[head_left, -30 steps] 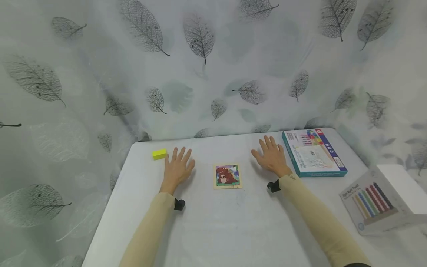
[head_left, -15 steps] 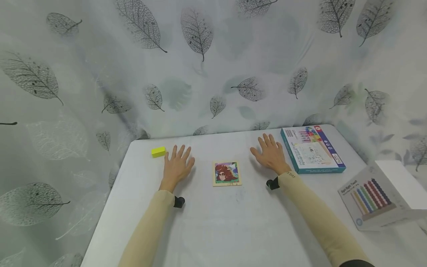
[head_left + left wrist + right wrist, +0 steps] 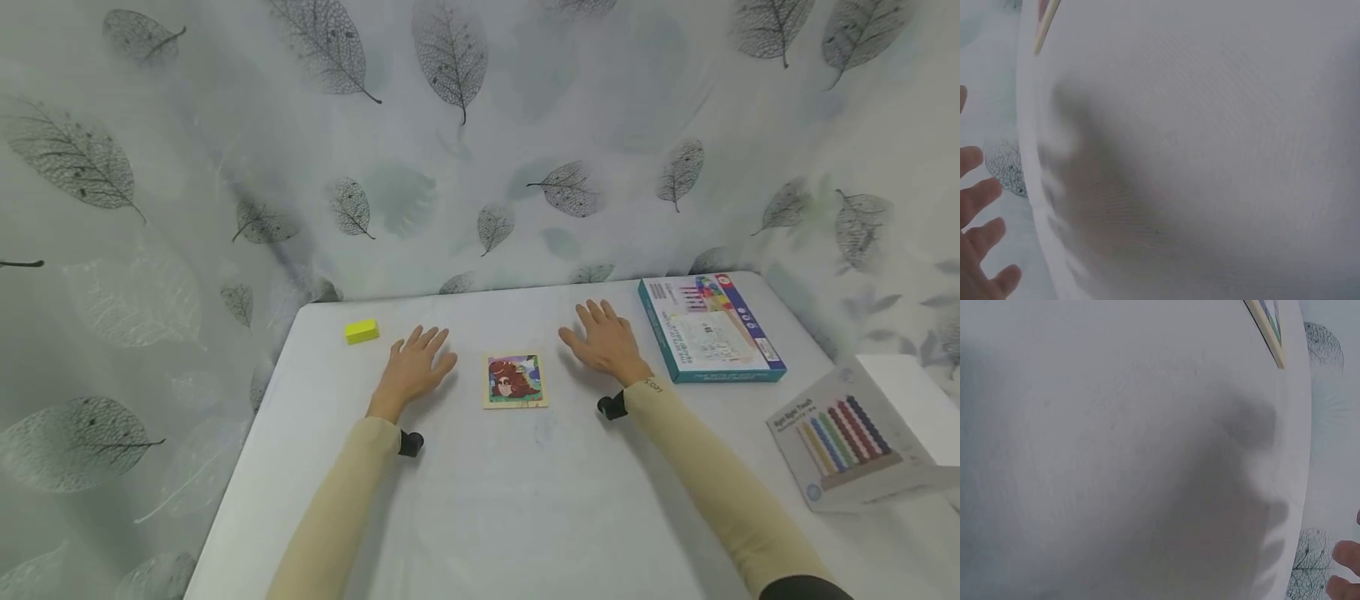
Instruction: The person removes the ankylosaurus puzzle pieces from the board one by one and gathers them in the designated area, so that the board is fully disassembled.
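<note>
**Two flat hands flank a small puzzle**

The left hand (image 3: 415,367) lies palm down on the white surface (image 3: 525,500), fingers straight and slightly spread, holding nothing; the puzzle (image 3: 514,380), a small square picture board, sits just to its right, near but apart from the fingertips; a yellow block (image 3: 361,331) lies beyond and to its left, clear of it. The right hand (image 3: 606,342) also lies palm down, fingers straight and relaxed, gripping nothing; the puzzle is to its left and a little nearer the person, not touching; a teal-edged box (image 3: 709,328) lies flat just to its right. Further right and nearer the person stands a grey box (image 3: 840,442) printed with coloured rods, well apart from that hand. In the left wrist view the left fingertips (image 3: 979,237) show at the frame edge over the cloth; a corner of the puzzle (image 3: 1270,328) appears in the right wrist view.
</note>
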A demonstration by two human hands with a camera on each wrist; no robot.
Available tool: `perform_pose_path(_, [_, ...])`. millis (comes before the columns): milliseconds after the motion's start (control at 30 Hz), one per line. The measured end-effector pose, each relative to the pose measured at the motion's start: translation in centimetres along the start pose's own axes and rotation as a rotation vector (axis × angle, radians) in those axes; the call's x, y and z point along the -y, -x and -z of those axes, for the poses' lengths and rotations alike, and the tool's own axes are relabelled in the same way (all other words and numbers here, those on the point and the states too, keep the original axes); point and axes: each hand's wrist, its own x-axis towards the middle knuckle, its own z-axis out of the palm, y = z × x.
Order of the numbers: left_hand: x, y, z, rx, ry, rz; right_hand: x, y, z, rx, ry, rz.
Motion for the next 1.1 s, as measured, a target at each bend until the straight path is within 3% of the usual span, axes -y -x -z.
perform_pose_path(233, [-1.9,-0.5,-0.3,0.066,0.015,-0.094,2.0,0.1,-0.3,0.066,-0.054,0.127])
perform_pose_path(433, [-3.5,-0.7,-1.2,0.142,-0.042,-0.159,4.1,-0.3,-1.2,0.092,-0.024,0.312])
perform_pose_path(600, [-4.3,-0.3,-1.9,0.181,-0.068,-0.152,6.1,-0.8,-1.4,0.134,0.080,0.470])
perform_pose_path(833, [-4.3,-0.1,-2.4,0.200,-0.108,-0.123,9.0,-2.2,-1.5,0.186,0.229,0.640])
perform_pose_path(1100, [-4.3,0.0,-2.6,0.184,-0.146,-0.147,10.1,-3.1,-1.9,0.232,0.269,0.701])
